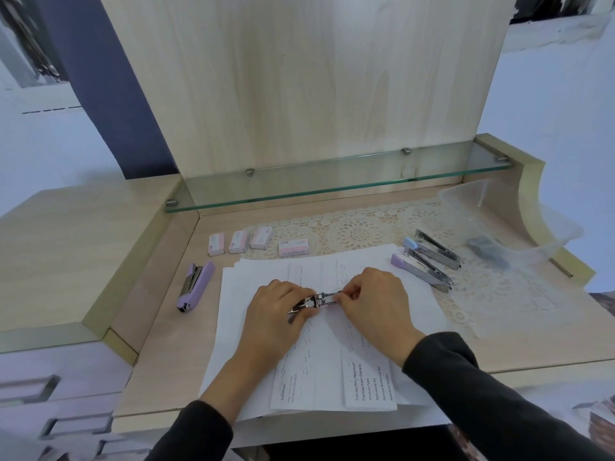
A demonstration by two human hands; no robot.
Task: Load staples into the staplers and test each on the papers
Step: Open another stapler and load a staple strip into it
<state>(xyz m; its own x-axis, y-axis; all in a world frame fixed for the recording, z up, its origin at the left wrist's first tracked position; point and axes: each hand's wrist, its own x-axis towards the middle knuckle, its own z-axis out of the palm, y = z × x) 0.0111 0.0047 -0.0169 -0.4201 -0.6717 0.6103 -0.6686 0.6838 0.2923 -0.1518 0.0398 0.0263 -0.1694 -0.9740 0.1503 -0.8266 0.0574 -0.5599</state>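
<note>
Our left hand (278, 309) grips the small silver metal stapler (317, 300) over the white printed papers (329, 357). Our right hand (374, 299) pinches its right end.

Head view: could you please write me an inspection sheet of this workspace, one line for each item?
Surface: wooden desk, with a lace mat at the back and papers spread in the middle.
Job's things: four staple boxes behind the papers; a purple stapler left of them; two opened staplers right of them; a metal stapler held over them.
Clutter: a clear plastic tub at the far right, with something dark inside.
Hands: left hand and right hand both grip the metal stapler.
Cables: nothing seen.
Surroundings: a glass shelf on a wooden back panel; drawers at the left.
</note>
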